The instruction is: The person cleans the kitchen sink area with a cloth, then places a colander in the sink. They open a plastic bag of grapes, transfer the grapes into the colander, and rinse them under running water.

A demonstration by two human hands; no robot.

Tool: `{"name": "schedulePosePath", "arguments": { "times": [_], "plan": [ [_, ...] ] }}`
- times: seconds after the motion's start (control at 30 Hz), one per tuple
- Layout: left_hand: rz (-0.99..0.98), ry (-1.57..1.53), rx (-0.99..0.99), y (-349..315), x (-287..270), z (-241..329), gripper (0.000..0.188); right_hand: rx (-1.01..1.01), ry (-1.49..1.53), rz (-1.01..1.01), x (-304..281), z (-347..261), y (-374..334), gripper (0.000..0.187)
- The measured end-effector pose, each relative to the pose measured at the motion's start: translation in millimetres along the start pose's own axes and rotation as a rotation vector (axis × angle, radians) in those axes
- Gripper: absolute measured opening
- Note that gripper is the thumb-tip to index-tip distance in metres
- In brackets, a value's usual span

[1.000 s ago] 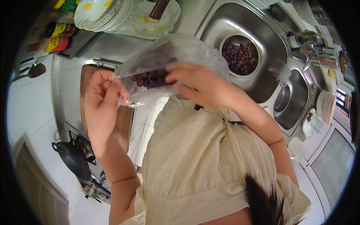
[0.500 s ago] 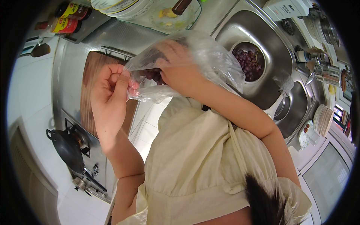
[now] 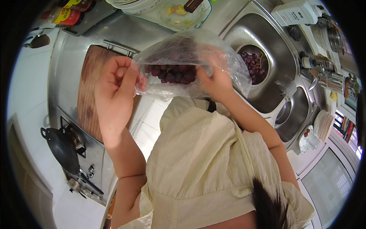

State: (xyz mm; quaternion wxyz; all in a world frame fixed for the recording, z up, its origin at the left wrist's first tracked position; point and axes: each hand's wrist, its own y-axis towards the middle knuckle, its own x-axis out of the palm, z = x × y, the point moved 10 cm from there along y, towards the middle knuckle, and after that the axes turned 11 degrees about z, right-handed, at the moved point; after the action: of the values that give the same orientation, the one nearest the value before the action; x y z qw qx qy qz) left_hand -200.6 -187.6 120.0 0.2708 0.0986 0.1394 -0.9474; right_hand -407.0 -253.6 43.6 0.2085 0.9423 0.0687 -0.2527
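Observation:
A clear plastic bag [image 3: 232, 78] spans between my two hands, its mouth gaping toward me. Inside it lies a bunch of dark purple grapes [image 3: 175, 74]. My left hand [image 3: 118, 82] pinches the bag's left edge, thumb pressed against curled fingers. At the right end of the mouth, my right hand [image 3: 217, 80] grips the bag; its thumb shows beside the grapes, while its fingers are blurred behind the plastic. More grapes [image 3: 251, 65] sit in a round bowl [image 3: 267, 68] in the sink, just right of the bag.
A steel double-basin sink [image 3: 244, 28] is at the right, a wooden cutting board [image 3: 89, 84] at the left. Beyond the board's near end, a black wok [image 3: 61, 150] rests on the stove. A glass tray [image 3: 207, 13] and stacked plates [image 3: 133, 4] stand at the back.
My right hand has drawn back to the right from deep in the bag to its mouth. More of the grapes now show. My left hand keeps its pinch.

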Motion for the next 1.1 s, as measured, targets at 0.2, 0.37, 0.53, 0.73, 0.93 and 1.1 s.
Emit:
{"name": "schedulePosePath", "arguments": {
  "times": [0.2,0.37,0.53,0.73,0.93,1.1],
  "plan": [
    [0.003,0.004,0.011,2.2,1.8,1.0,0.010,0.399,0.007,-0.224,11.8,56.1,-13.3,0.025],
    [0.006,-0.019,0.018,3.4,6.2,2.9,0.009,0.323,-0.080,-0.342,31.0,54.9,-9.5,0.025],
    [0.010,-0.036,0.023,2.6,5.1,1.4,0.009,0.046,-0.124,-0.357,39.9,43.1,7.1,0.021],
    [0.002,-0.034,0.014,0.5,5.2,-1.0,0.009,0.433,-0.004,-0.646,56.3,52.9,7.8,0.019],
    [0.010,0.033,0.001,0.4,-5.4,-0.4,0.009,0.292,-0.123,-0.602,16.8,-7.0,40.6,0.018],
    [-0.009,0.024,-0.028,-5.6,-8.7,1.3,0.009,0.193,-0.345,-0.525,-35.4,-43.4,79.8,0.015]
  ]
}}
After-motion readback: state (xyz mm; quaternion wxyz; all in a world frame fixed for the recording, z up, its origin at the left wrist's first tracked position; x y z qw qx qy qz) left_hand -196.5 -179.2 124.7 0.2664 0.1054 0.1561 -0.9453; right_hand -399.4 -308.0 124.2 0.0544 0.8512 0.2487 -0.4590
